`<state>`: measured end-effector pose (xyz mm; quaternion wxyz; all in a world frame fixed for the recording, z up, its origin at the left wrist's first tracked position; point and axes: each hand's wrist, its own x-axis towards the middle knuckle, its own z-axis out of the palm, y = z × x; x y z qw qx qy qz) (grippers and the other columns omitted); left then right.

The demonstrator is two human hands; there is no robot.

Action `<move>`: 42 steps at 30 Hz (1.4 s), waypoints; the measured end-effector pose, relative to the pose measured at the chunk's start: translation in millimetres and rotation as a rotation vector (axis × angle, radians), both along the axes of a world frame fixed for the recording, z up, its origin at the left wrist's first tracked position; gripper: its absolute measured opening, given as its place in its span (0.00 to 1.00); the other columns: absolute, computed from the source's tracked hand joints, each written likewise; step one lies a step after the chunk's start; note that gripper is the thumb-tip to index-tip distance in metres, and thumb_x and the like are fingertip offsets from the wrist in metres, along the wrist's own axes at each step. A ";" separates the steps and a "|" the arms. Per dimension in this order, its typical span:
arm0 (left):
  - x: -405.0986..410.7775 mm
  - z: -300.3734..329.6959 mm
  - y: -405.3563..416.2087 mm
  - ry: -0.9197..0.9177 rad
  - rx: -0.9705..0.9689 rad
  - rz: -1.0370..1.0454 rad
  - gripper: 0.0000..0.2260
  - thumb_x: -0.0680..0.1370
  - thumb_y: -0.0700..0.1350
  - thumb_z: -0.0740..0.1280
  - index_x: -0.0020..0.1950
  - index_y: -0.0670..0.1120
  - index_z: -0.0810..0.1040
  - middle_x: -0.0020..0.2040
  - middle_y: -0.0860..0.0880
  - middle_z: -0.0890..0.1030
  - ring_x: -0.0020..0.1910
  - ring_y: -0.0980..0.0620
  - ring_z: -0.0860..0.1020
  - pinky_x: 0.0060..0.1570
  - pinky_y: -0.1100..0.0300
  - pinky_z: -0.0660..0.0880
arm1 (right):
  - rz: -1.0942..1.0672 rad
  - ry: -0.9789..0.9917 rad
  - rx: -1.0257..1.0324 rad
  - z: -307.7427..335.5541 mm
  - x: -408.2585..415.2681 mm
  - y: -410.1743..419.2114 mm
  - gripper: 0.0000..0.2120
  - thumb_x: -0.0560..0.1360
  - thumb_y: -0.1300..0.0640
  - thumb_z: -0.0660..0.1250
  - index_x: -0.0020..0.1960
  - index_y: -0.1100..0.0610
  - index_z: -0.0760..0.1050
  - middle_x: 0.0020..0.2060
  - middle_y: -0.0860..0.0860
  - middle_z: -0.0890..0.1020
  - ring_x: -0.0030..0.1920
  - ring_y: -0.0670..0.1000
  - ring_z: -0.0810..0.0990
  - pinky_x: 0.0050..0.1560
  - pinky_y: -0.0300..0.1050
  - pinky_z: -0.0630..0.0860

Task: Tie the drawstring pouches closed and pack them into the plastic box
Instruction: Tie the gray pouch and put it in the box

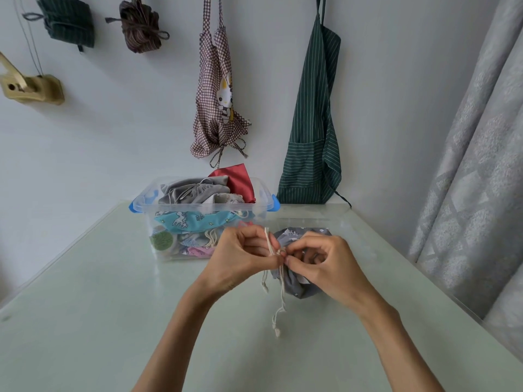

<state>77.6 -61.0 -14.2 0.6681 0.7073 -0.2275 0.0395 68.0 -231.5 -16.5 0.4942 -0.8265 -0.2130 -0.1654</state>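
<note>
1. Where the pale green worktop (99, 292) meets the white wall, a grey patterned curtain (478, 171) hangs at the right edge of the view.
2. On the wall hang a dark green striped apron (314, 131) and a checked apron with a cartoon rabbit (219, 100); farther left are two bundled cloths, one dark green (66, 19) and one brown (140, 26), and a beige wall fitting (34, 87).
3. A clear plastic box (158, 251) with blue latches stands at the far middle of the worktop, lid off, heaped with cloth pouches: grey ones and a red one (239, 181) on top, a turquoise printed one (192, 220) pressed against the front wall.
4. Just in front of the box, to its right, a grey printed drawstring pouch (294, 284) rests on the worktop, partly hidden behind both hands (its mouth is gathered, as far as can be seen).
5. The left hand (240, 260) has its fingers curled, the thumb and forefinger pinching the cream drawstring (273, 244) at the pouch's neck.
6. The right hand (325, 264) meets it there, its fingers bent and its fingertips (287, 260) pinching the same cord right beside the left thumb.
7. Loose cord ends hang down from the pinch; a long one trails onto the worktop and ends in a small knot (276, 331), and a shorter end (264, 287) hangs just to its left.
</note>
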 end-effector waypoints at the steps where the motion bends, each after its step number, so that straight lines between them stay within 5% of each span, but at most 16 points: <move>1: 0.7 -1.2 -1.0 -0.030 -0.002 0.037 0.06 0.67 0.26 0.72 0.38 0.34 0.78 0.35 0.42 0.82 0.35 0.50 0.80 0.41 0.62 0.79 | -0.007 0.000 0.019 0.2 -0.4 1.1 0.06 0.67 0.66 0.74 0.37 0.56 0.83 0.29 0.42 0.78 0.27 0.42 0.72 0.30 0.29 0.66; 11: 5.9 -20.1 -12.1 -0.144 -0.102 0.320 0.05 0.67 0.37 0.77 0.41 0.42 0.85 0.37 0.48 0.86 0.39 0.50 0.84 0.44 0.58 0.81 | -0.097 -0.144 -0.099 -1.3 -1.9 5.5 0.04 0.68 0.60 0.74 0.37 0.52 0.83 0.31 0.43 0.80 0.31 0.43 0.78 0.34 0.31 0.71; 17: 8.9 -23.6 -11.5 -0.209 -0.064 0.432 0.06 0.64 0.47 0.79 0.35 0.49 0.84 0.34 0.51 0.84 0.34 0.51 0.81 0.39 0.51 0.79 | -0.001 0.313 0.255 2.1 2.0 -0.9 0.04 0.75 0.61 0.67 0.45 0.56 0.80 0.30 0.46 0.81 0.30 0.42 0.77 0.29 0.31 0.69; 25: 10.2 -27.7 -11.2 -0.223 0.016 0.366 0.05 0.66 0.46 0.78 0.40 0.47 0.86 0.35 0.52 0.85 0.36 0.54 0.84 0.42 0.53 0.81 | 0.069 0.433 0.358 -10.4 4.8 0.8 0.08 0.75 0.63 0.66 0.46 0.53 0.82 0.27 0.49 0.76 0.25 0.41 0.71 0.26 0.30 0.65; 31: 11.4 -25.2 -13.1 -0.106 -0.117 0.068 0.06 0.73 0.38 0.70 0.48 0.41 0.85 0.43 0.48 0.86 0.44 0.54 0.83 0.47 0.65 0.78 | -0.109 0.121 0.268 -12.4 7.6 5.9 0.05 0.77 0.60 0.65 0.44 0.53 0.76 0.30 0.43 0.80 0.32 0.40 0.76 0.36 0.32 0.71; 37: 17.2 -27.5 -10.6 -0.124 -0.084 0.195 0.05 0.75 0.43 0.69 0.43 0.45 0.85 0.37 0.52 0.85 0.38 0.61 0.78 0.43 0.67 0.73 | -0.571 -0.528 -0.353 -22.5 18.4 -8.4 0.07 0.78 0.54 0.54 0.46 0.52 0.70 0.42 0.49 0.76 0.42 0.49 0.71 0.43 0.44 0.63; 40: 22.0 -28.8 1.9 -0.149 0.021 0.249 0.05 0.74 0.44 0.71 0.41 0.46 0.85 0.33 0.57 0.83 0.35 0.65 0.77 0.41 0.72 0.71 | -0.636 -0.467 -0.518 -32.0 24.1 -26.1 0.09 0.77 0.52 0.55 0.44 0.51 0.73 0.42 0.48 0.77 0.42 0.50 0.69 0.41 0.45 0.61; 42: 22.8 -31.2 3.0 -0.118 0.061 0.235 0.05 0.73 0.45 0.71 0.37 0.48 0.84 0.30 0.58 0.81 0.32 0.66 0.76 0.40 0.72 0.71 | -0.511 -0.246 -0.286 -31.0 23.0 -24.0 0.06 0.77 0.55 0.60 0.42 0.50 0.74 0.40 0.44 0.77 0.41 0.48 0.71 0.42 0.42 0.62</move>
